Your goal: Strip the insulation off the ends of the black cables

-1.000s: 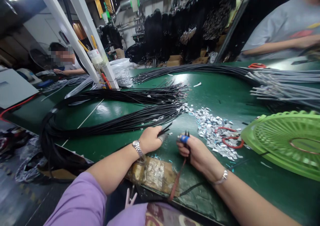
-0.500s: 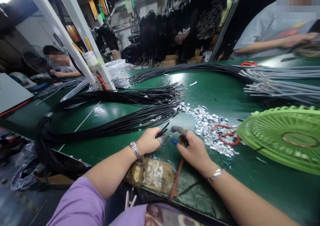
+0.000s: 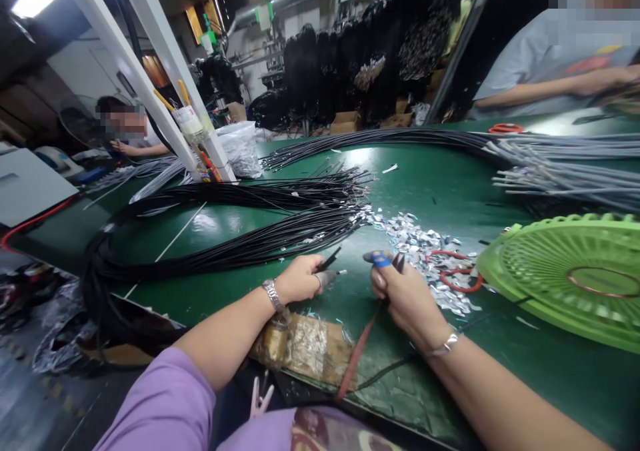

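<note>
My left hand [image 3: 299, 279], with a watch at the wrist, is closed around a few short black cable ends [image 3: 330, 259] that stick out past the thumb. One pale-tipped end [image 3: 341, 272] points right. My right hand [image 3: 403, 291] is curled shut a little way to the right, with grey and blue covers on its fingers. A dark pointed thing [image 3: 399, 262] shows above its knuckles; its kind is hidden. Below this hand a red strap [image 3: 359, 354] runs down to the table edge, beside a taped cardboard piece [image 3: 313, 348].
Long bundles of black cable [image 3: 235, 248] lie on the green table [image 3: 425, 194] to the left. Silver foil scraps [image 3: 425, 241] and red-handled scissors [image 3: 457, 279] lie by a green basket [image 3: 560, 271]. Grey cables [image 3: 565, 171] are behind it. Two people sit across the table.
My right hand has moved right, away from my left hand, and turned. The red strap's upper end has shifted right with it. My left hand still grips the cable ends.
</note>
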The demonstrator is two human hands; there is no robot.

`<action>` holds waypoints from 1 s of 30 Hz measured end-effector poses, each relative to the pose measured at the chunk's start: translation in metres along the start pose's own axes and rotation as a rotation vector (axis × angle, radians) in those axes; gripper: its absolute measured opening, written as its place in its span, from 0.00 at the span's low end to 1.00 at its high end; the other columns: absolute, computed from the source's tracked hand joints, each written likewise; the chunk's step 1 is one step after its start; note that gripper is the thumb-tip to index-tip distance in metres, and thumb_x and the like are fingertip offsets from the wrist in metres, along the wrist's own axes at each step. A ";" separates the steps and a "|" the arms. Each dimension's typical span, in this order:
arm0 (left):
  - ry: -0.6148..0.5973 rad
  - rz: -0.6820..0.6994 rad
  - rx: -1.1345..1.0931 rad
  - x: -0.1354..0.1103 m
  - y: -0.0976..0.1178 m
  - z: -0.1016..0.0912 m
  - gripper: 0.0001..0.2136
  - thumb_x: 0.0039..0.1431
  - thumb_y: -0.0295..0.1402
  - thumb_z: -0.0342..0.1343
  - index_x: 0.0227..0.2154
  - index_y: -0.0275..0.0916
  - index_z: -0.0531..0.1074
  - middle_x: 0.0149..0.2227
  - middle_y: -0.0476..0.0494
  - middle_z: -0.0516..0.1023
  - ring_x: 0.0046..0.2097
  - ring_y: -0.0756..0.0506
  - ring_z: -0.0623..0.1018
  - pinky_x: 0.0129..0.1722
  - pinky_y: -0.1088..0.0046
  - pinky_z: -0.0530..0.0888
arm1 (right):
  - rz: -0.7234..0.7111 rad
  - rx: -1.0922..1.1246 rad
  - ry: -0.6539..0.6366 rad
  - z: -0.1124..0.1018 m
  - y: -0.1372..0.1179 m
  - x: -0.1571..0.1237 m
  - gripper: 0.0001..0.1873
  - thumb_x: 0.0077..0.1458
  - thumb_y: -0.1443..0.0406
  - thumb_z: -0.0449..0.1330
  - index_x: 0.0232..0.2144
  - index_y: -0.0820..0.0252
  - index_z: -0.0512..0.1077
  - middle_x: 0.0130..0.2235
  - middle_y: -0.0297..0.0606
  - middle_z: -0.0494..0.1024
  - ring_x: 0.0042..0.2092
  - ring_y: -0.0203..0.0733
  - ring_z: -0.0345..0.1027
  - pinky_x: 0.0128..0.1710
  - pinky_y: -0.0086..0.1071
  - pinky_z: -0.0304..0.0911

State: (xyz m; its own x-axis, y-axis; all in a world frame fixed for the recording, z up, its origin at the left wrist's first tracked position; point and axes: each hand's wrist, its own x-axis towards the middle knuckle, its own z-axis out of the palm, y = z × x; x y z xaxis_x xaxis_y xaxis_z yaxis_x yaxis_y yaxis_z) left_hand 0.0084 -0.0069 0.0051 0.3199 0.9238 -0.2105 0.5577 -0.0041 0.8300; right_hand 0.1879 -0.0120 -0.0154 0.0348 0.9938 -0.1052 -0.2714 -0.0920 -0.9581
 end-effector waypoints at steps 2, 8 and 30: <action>-0.035 -0.067 -0.255 -0.001 0.003 -0.002 0.15 0.53 0.45 0.54 0.26 0.37 0.63 0.16 0.57 0.63 0.14 0.56 0.58 0.15 0.80 0.54 | 0.021 -0.011 0.024 -0.002 0.003 0.003 0.14 0.41 0.55 0.64 0.26 0.58 0.69 0.16 0.24 0.60 0.17 0.29 0.45 0.15 0.26 0.42; -0.104 -0.077 -0.529 -0.004 0.007 -0.005 0.23 0.42 0.54 0.59 0.25 0.36 0.64 0.13 0.58 0.62 0.13 0.58 0.56 0.12 0.82 0.50 | -0.100 -0.232 -0.208 0.002 0.007 -0.002 0.11 0.39 0.62 0.65 0.30 0.56 0.74 0.28 0.34 0.77 0.31 0.40 0.68 0.31 0.32 0.64; -0.181 -0.123 -0.415 -0.003 0.007 0.003 0.23 0.41 0.51 0.63 0.26 0.36 0.63 0.16 0.55 0.68 0.14 0.57 0.65 0.13 0.82 0.56 | 0.242 0.068 -0.345 0.007 0.010 -0.006 0.18 0.33 0.57 0.71 0.21 0.59 0.67 0.17 0.25 0.60 0.19 0.28 0.45 0.17 0.25 0.41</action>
State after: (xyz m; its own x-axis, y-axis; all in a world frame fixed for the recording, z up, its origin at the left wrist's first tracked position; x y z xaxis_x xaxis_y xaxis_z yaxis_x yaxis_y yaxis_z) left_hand 0.0137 -0.0108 0.0097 0.4196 0.8262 -0.3760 0.2580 0.2886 0.9220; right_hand 0.1782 -0.0186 -0.0225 -0.3588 0.9075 -0.2183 -0.2950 -0.3322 -0.8959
